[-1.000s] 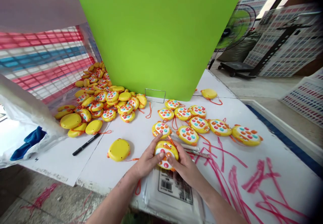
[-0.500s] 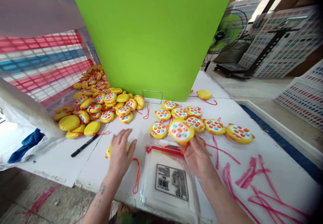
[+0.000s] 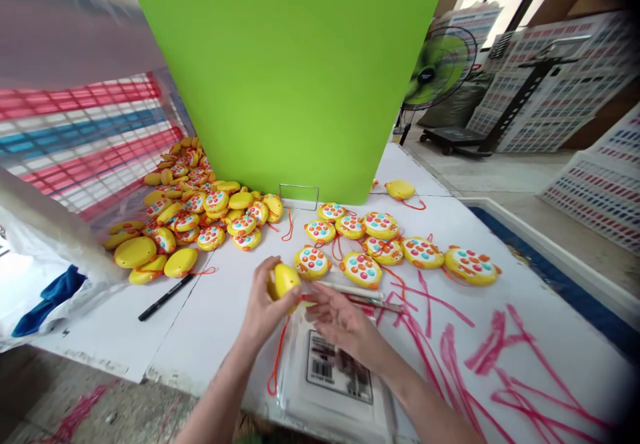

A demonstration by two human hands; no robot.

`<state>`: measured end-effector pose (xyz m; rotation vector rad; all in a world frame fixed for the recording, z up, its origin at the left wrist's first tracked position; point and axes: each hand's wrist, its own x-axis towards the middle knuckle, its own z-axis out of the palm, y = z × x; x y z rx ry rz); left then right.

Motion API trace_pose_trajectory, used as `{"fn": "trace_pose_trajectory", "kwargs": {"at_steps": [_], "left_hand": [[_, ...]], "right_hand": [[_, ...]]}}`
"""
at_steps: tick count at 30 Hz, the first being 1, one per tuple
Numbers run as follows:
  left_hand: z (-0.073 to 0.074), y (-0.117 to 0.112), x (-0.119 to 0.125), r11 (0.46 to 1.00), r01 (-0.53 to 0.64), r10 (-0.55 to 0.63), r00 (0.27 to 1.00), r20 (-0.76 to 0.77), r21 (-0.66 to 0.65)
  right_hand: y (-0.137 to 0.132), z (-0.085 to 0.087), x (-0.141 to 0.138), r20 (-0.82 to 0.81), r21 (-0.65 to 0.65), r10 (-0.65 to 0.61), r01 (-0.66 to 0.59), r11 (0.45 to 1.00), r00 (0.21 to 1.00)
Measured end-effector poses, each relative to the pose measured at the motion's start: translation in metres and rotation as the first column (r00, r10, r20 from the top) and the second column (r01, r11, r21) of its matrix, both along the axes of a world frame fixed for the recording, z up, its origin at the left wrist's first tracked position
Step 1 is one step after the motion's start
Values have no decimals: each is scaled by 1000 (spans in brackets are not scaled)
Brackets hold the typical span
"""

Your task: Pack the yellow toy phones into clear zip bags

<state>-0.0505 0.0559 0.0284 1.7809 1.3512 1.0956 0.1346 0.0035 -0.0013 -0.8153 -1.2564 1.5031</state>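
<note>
My left hand (image 3: 261, 305) is closed round a yellow duck toy (image 3: 284, 279), held up with its plain back showing and its orange cord (image 3: 277, 357) hanging down. My right hand (image 3: 340, 321) hovers beside it with fingers spread and nothing in them, above a stack of clear plastic bags (image 3: 336, 379) with a barcode label. A row of duck toys with coloured buttons (image 3: 361, 269) lies just beyond my hands.
A heap of yellow duck toys (image 3: 200, 207) lies at the left by a green board (image 3: 295, 77). A black marker (image 3: 163, 297) lies on the white table (image 3: 500, 284). Pink strips (image 3: 500, 354) are scattered at right. A fan (image 3: 437, 71) stands behind.
My left hand picked the plain-backed duck toy up off the table and brought it to the middle. My right hand set its toy down in the row and came back with nothing in it.
</note>
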Motion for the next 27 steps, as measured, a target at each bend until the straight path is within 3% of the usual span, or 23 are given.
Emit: {"fn": "trace_pose_trajectory", "kwargs": {"at_steps": [2, 5, 9, 13, 18, 22, 27], "left_hand": [[-5, -4, 21, 983, 180, -177, 979, 97, -20], [-17, -10, 34, 920, 392, -389, 915, 105, -11], [-28, -13, 27, 852, 524, -524, 852, -11, 8], [-29, -13, 22, 879, 474, -469, 879, -87, 44], [-18, -14, 23, 922, 377, -345, 902, 258, -84], [-14, -15, 23, 894, 402, -264, 830, 491, -198], [-18, -18, 25, 836, 491, -280, 766, 579, -246]], "right_hand": [[-2, 0, -2, 69, 57, -29, 25, 998, 997], [-4, 1, -4, 153, 70, -115, 105, 992, 982], [-4, 4, -4, 108, 6, -133, 134, 991, 985], [-2, 4, -2, 119, -23, -99, 102, 994, 988], [1, 3, -1, 88, 7, -190, 191, 982, 978], [3, 8, 1, 135, -24, -249, 254, 967, 959], [3, 11, 2, 177, -22, -304, 313, 950, 936]]}}
